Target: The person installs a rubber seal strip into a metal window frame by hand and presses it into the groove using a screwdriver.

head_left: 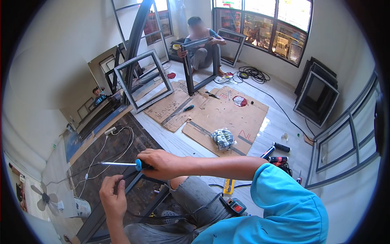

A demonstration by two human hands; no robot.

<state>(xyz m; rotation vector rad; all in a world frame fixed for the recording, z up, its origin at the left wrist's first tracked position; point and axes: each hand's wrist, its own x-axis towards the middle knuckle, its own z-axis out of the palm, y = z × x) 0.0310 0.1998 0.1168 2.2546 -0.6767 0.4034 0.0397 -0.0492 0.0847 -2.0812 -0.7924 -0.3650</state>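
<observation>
Blue and black plastic wraps the handle of your screwdriver [139, 164], left of centre in the view, its bare shank pointing left. Your right hand [156, 163] has its fingers folded firmly round that handle. Your left hand [113, 196], just below the shank, is half curled, the thumb raised close to the bent fingers; a dark strip passes by the fingertips — you cannot tell from here whether they pinch it. Near that hand, one dark metal frame [96, 216] slants across the lower left, by your legs. Count two screwdrivers in all: yours, and a second screwdriver [188, 108] lying at upper centre on the left one of two cardboard sheets [252, 118]. One plastic-wrapped bundle [223, 139] sits on the right sheet. Three dark tubes [281, 147] lie right of centre, while one tape measure [237, 206] and one yellow packet [228, 186] are at lower centre. At upper centre one co-worker [199, 55] sits with both hands on an upright dark frame [188, 75]; one more grey frame [126, 90] leans at upper left. One fan [45, 198] stands at the far lower left.
</observation>
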